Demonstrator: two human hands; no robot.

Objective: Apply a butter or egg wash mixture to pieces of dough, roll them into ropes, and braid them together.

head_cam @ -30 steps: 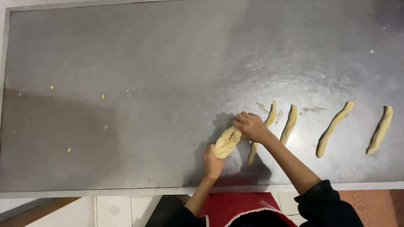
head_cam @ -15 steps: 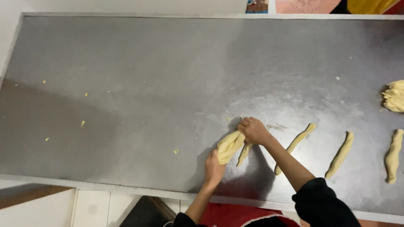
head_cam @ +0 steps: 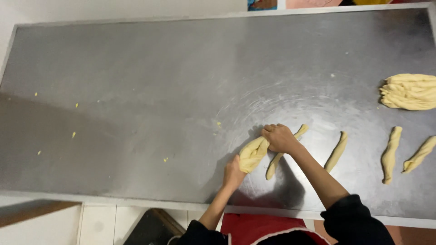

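- Head view: my left hand [head_cam: 234, 173] and right hand [head_cam: 279, 138] each grip one end of a thick pale-yellow dough roll [head_cam: 253, 153], near the front edge of the grey steel table [head_cam: 136, 90].
- I count four thin dough strips: [head_cam: 285, 152], [head_cam: 336, 151], [head_cam: 390, 154], [head_cam: 419, 154]; one folded dough heap [head_cam: 408, 91] at the right edge.
- Open steel lies left, scattered with yellow crumbs [head_cam: 73, 134].

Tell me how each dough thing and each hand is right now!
Dough piece: thick, stretched between both hands, on the table.
Left hand: gripping its lower end.
Right hand: gripping its upper end.
Dough strips: thin, rolled, lying apart in a row.
Dough pile: strands bunched together, untouched.
Metal table: shiny, dotted with small crumbs.
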